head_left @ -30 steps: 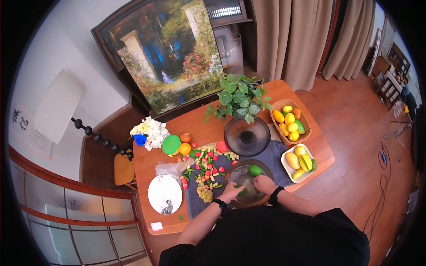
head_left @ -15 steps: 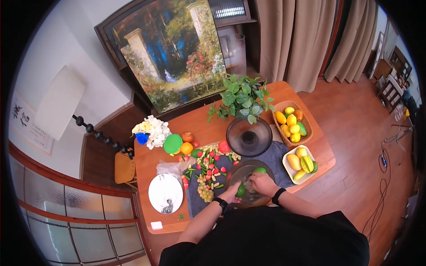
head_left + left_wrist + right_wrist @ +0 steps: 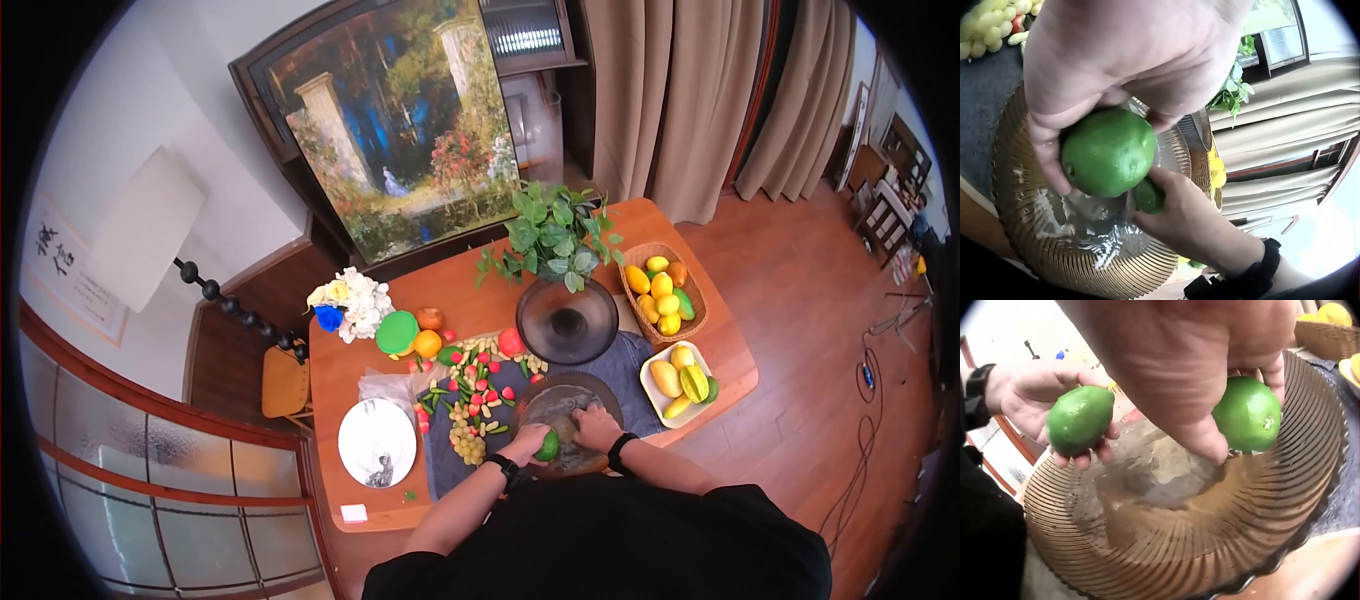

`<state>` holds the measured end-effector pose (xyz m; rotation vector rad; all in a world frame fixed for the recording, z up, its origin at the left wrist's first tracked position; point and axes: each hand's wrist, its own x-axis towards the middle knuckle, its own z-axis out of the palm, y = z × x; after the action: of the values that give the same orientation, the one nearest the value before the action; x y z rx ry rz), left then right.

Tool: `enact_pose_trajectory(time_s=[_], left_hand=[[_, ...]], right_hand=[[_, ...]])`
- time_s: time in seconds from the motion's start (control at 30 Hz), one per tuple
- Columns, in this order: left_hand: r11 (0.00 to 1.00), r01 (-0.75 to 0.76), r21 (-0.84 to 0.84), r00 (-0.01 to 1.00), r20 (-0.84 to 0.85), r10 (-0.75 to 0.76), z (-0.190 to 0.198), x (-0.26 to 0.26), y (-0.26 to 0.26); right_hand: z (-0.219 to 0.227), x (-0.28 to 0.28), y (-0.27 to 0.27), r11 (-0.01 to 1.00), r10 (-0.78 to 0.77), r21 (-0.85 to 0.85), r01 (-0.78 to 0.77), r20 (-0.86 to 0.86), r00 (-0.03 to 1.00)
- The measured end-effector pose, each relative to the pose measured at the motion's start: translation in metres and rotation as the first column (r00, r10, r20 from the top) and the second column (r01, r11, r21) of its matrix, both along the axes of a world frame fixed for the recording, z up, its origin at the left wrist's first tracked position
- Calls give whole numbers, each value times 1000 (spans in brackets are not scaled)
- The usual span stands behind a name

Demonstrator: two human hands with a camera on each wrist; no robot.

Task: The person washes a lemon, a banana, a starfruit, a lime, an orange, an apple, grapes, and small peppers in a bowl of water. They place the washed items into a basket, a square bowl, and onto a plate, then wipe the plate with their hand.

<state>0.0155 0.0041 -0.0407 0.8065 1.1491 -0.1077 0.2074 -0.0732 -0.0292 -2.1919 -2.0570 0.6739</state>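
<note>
In the right wrist view, my left hand [image 3: 1029, 390] holds a green lime [image 3: 1080, 420], its fingers curled under the fruit at the bowl's left side. The left wrist view shows this lime from close up, wet and glossy. My right hand [image 3: 598, 428] grips a second green lime [image 3: 1249, 415] between thumb and fingers, low inside the bowl; the head view hides this lime behind the hand. Both hands are over a ribbed, amber glass bowl [image 3: 1297, 506] with a scalloped rim. Water [image 3: 1169, 472] shows in its bottom.
Left of the bowl lie grapes [image 3: 467, 445] and scattered small red and green pieces on a dark cloth [image 3: 448, 478]. A dark glass stand [image 3: 567, 322] is behind the bowl. To the right are a fruit tray [image 3: 655, 402] and a wicker basket [image 3: 700, 322]; a white plate [image 3: 377, 442] sits left.
My right hand has closed around the lime that lay at the bowl's far side and drawn it nearer. The left hand's lime has come up into fuller view.
</note>
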Motion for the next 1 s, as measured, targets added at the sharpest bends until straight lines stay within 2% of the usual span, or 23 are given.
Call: enact_pose_trajectory(time_s=[0.03, 0.13, 0.2, 0.27, 0.3, 0.33, 0.37, 0.43, 0.5, 0.57, 0.6, 0.67, 0.7, 0.77, 0.8, 0.83, 0.9, 0.93, 0.97, 1.0], left_hand=[[1000, 1, 4, 1000, 1, -1, 4, 0, -1], [997, 55, 62, 998, -8, -54, 2, -1, -3], [971, 168, 172, 983, 40, -177, -12, -3, -4], [962, 148, 229, 985, 50, -163, -15, 0, -5], [953, 122, 276, 988, 63, -144, -12, 2, -5], [984, 33, 172, 998, 41, -40, -10, 5, -6], [984, 35, 175, 998, 42, -43, 3, 8, -6], [968, 33, 247, 999, -18, -29, 21, 14, -6], [956, -2, 292, 999, -45, 16, 8, 14, -4], [942, -34, 335, 996, -69, 60, 5, 14, -2], [935, -26, 353, 999, -35, 41, 14, 12, 1], [937, -46, 347, 998, 59, 27, 21, 10, 4], [940, -30, 340, 998, 57, 12, 18, 8, 7], [976, -129, 173, 984, 143, 104, 12, 5, 9], [974, -146, 174, 986, 110, 128, 12, 8, 6], [977, -134, 168, 987, 108, 117, 12, 10, 3], [955, -233, 181, 972, 39, 230, 31, 16, -3], [967, -225, 118, 974, 7, 225, 42, 18, -3], [968, -222, 117, 975, 5, 223, 36, 16, -1], [980, -200, -8, 978, 53, 200, 27, 11, 2]], right_hand=[[9, -3, 1, 998, -54, -26, 52, -64, 997], [-8, -5, 5, 998, -51, 19, 53, -92, 994], [-15, -6, 11, 998, -43, 50, 50, -128, 991], [-23, -8, 20, 984, -115, 67, 165, -471, 875], [-25, -9, 22, 983, -116, 70, 168, -472, 874], [-28, -10, 23, 978, -128, 60, 200, -587, 799], [-29, -11, 25, 972, -135, 47, 230, -692, 710], [-30, -9, 26, 975, -134, 48, 217, -652, 747], [-30, -6, 25, 978, -136, 46, 206, -610, 781], [-28, -3, 21, 992, -45, 81, 100, -505, 862], [-24, -3, 21, 991, -50, 80, 104, -505, 862], [-15, -5, 17, 943, 102, 323, 74, -496, 862], [3, -6, 15, 945, 85, 316, 89, -498, 863], [39, -8, 16, 932, 272, 362, -37, -627, 730], [45, -7, 20, 949, 300, 279, -143, -671, 678], [51, -7, 19, 953, 287, 274, -131, -673, 681], [89, -11, 14, 971, 221, 73, -226, -627, 747], [82, -9, 15, 965, 203, 16, -263, -682, 703], [74, -8, 16, 965, 200, 15, -260, -683, 702], [68, -10, 16, 969, 219, 66, -237, -673, 707]])
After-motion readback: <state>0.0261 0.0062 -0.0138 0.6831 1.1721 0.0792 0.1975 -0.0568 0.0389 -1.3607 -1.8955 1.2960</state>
